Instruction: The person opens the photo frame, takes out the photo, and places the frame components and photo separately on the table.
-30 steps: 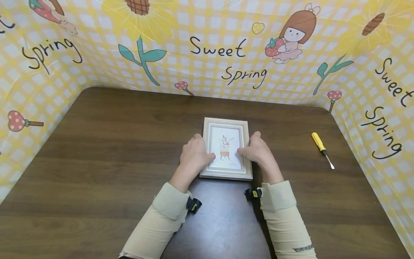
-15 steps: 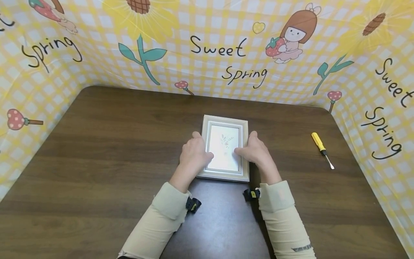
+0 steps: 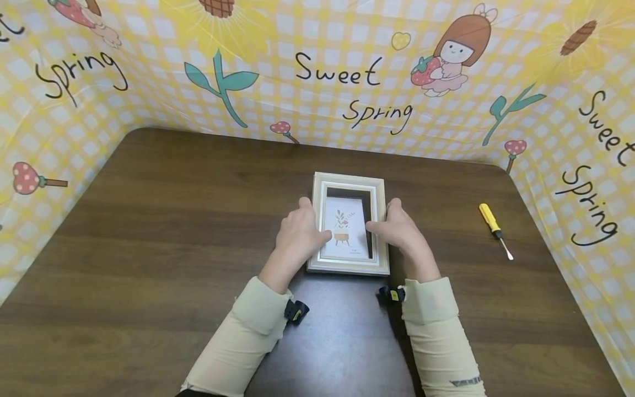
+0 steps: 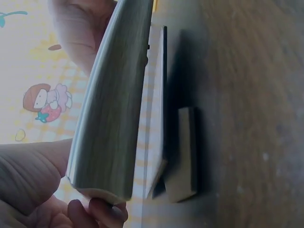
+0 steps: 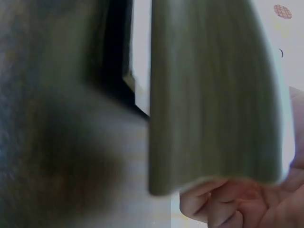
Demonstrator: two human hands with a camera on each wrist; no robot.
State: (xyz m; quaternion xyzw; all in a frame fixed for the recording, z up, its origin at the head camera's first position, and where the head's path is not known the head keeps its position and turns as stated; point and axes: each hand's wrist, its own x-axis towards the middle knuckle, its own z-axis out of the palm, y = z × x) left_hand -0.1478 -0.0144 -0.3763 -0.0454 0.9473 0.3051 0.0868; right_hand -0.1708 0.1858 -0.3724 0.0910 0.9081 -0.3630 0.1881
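My left hand (image 3: 297,234) and right hand (image 3: 397,229) grip a cream picture frame (image 3: 349,179) by its two sides, thumbs on the front. Through its opening shows a white print (image 3: 342,223) of a potted plant, with dark gaps above it and on its right. In the left wrist view the frame's thick moulding (image 4: 111,104) stands apart from a thin backing panel (image 4: 164,95). Behind that panel a tan stand piece (image 4: 183,166) leans on the table side. The right wrist view has a white layer (image 5: 141,52) behind the moulding; fingers (image 5: 223,204) curl under its edge.
A flat-bladed screwdriver (image 3: 491,220) with a yellow handle lies on the brown wooden table (image 3: 149,248) to the right. Yellow checked cloth (image 3: 327,33) with printed flowers surrounds the table at the back and sides.
The frame has come up off its backing, and the print now sits lower behind the opening with dark gaps around it. Both hands keep their hold. The screwdriver stays put.
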